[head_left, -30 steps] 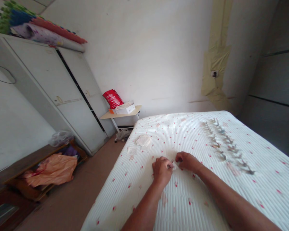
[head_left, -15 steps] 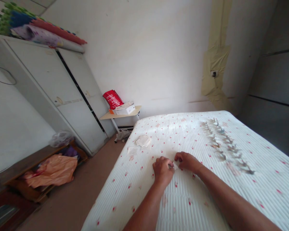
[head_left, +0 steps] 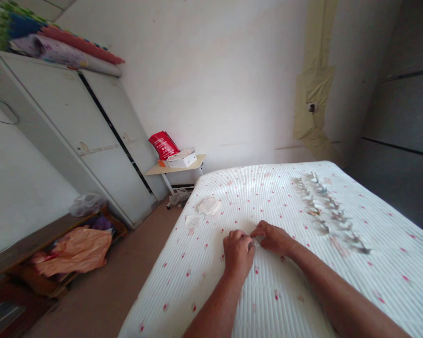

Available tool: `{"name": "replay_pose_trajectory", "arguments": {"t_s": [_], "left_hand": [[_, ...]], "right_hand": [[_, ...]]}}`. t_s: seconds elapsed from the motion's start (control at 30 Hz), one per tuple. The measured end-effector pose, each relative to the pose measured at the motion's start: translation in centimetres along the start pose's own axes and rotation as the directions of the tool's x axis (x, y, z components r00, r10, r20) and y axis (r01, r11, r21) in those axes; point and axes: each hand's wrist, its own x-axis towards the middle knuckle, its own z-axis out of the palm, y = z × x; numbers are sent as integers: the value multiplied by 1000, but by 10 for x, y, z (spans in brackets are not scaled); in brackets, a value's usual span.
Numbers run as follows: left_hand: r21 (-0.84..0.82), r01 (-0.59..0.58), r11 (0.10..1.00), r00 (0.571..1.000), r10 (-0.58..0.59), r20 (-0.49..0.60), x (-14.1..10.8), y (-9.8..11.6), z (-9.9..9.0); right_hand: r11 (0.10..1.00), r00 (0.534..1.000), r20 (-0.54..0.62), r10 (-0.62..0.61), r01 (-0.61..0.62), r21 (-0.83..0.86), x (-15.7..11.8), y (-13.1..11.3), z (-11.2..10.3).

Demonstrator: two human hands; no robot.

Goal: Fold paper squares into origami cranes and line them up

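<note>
Over the middle of the bed my left hand (head_left: 238, 251) is closed, pinching a small piece of folded paper (head_left: 254, 243) that is mostly hidden by the fingers. My right hand (head_left: 274, 238) meets it from the right, its curled fingertips on the same paper close to my left fingers. Ahead and to the left lies a loose pile of printed paper pieces (head_left: 208, 205), with a single printed square (head_left: 193, 221) beside it. Several small folded paper birds (head_left: 338, 216) stand in two rows on the right side of the bed.
A white ribbed bedcover (head_left: 268, 300) with red dots lies under everything. Beyond the bed's far left corner stands a small table (head_left: 155, 170) with a red bag (head_left: 163, 144) and a white box (head_left: 183, 161). A grey cabinet (head_left: 91, 122) and a low wooden bench (head_left: 52, 230) stand left.
My right fingertips have moved left and inward, from slightly apart to touching the paper by my left fingers. My left hand stays nearly in place. The view has shifted slightly.
</note>
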Motion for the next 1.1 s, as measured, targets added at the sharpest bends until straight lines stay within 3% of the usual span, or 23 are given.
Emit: {"name": "replay_pose_trajectory", "arguments": {"t_s": [0.17,0.47,0.8,1.1], "left_hand": [[4,-40,999,999,40,-35,1,-2,2],[37,-72,997,997,73,-29,-2,1,-1],[51,-38,998,999,39,-21,-5,5,-2],[23,-85,996,996,86,-32,-6,3,-3]], "right_hand": [[998,999,-24,-39,40,50,0,5,-4],[999,999,-30,-39,38,-19,2,10,-3],[979,985,-49,-162,167,118,0,12,-5],[971,982,-42,-183,187,147,0,13,-4]]}}
